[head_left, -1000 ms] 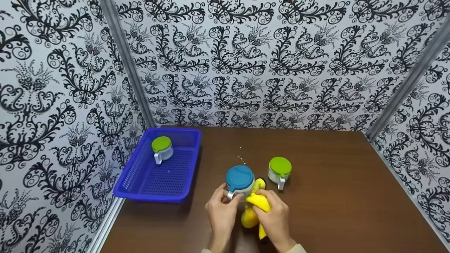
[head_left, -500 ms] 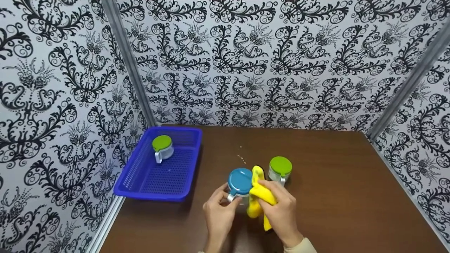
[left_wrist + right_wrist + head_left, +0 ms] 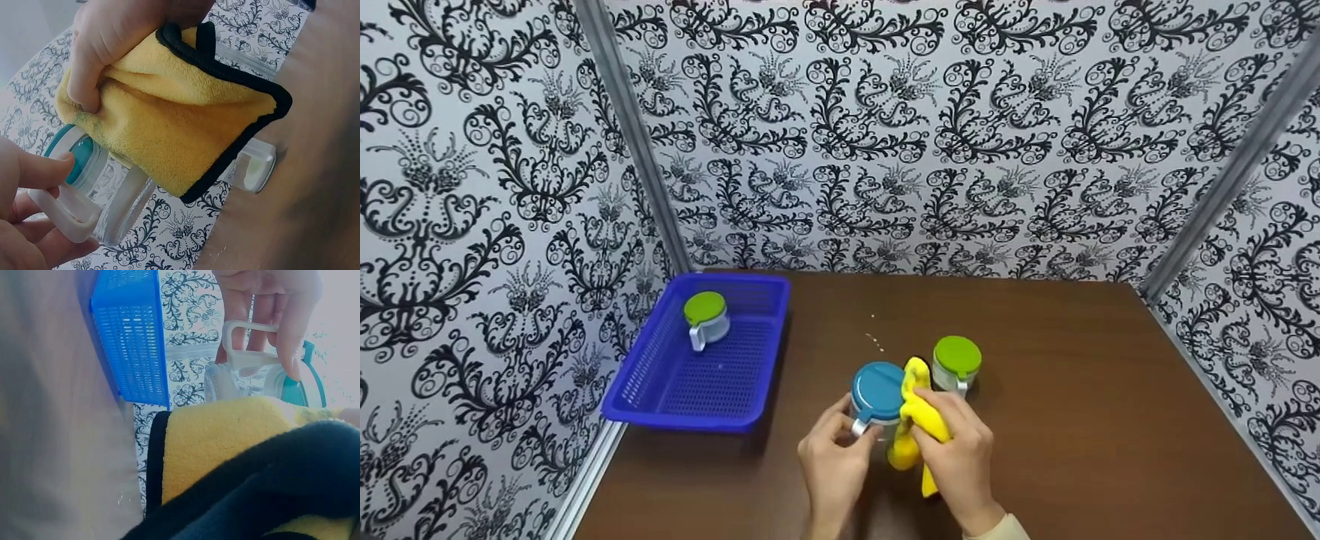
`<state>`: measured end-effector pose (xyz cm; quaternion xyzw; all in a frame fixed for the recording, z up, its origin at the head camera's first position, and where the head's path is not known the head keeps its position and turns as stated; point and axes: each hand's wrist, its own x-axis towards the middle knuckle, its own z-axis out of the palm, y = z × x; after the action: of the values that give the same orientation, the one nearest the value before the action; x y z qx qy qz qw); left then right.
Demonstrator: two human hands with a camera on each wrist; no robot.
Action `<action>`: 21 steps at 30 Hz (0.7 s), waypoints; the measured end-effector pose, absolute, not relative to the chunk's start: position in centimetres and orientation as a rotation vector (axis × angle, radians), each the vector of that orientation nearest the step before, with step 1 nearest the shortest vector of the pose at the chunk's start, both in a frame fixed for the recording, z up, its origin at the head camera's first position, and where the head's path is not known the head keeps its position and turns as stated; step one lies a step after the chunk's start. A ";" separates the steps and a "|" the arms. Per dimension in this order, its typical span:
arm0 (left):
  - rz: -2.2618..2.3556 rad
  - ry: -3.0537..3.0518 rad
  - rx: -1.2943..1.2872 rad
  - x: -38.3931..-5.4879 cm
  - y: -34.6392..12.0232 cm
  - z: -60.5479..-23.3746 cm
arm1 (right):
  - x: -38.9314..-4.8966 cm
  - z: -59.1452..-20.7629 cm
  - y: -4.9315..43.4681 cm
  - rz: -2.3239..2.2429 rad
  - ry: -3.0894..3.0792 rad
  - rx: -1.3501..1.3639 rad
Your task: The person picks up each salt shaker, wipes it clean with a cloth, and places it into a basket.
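Note:
My left hand (image 3: 834, 457) grips a clear jar with a blue lid (image 3: 877, 386) by its white handle (image 3: 70, 216). In the left wrist view the jar hangs tilted above the table. A yellow cloth (image 3: 924, 416) with black edging is bunched in my right hand (image 3: 962, 450), its upper part against the right side of the jar and lid. Loose folds of the cloth (image 3: 174, 129) hang down and hide part of the jar in both wrist views. Just beyond the cloth, a jar with a green lid (image 3: 958, 355) stands on the table.
At the left, a blue-purple plastic basket (image 3: 619, 409) with perforated walls holds another green-lidded jar (image 3: 705, 307). Small pale specks (image 3: 874, 342) lie on the brown table (image 3: 1080, 420) behind the blue-lidded jar. Patterned walls enclose the table at the back and sides.
The cloth in my right hand has gone up the jar's right side to the lid's edge. My left hand has brought the blue-lidded jar slightly right and nearer.

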<state>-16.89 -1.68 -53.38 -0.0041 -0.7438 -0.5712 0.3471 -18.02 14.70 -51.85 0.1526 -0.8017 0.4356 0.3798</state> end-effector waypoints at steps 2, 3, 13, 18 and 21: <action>-1.483 -1.923 -0.016 -16.9 -1.7 -53.4 | -18.0 -51.8 14.7 1.130 -2.063 0.372; -1.485 -1.920 -0.020 -16.9 -1.7 -53.5 | -17.9 -51.9 14.7 1.137 -2.069 0.365; -1.555 -1.915 0.018 -17.0 -1.8 -53.6 | -18.5 -52.8 14.8 1.104 -2.078 0.331; -1.661 -1.869 0.039 -16.9 -1.8 -53.9 | -19.1 -54.3 15.1 1.049 -2.192 0.226; -1.681 -1.883 0.045 -16.9 -1.9 -53.9 | -19.3 -55.0 15.3 1.049 -2.267 0.164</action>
<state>-16.88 -1.91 -53.94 0.0169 -0.7107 -0.6345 0.3035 -19.28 15.32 -55.01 0.0624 -0.8600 0.3978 0.3136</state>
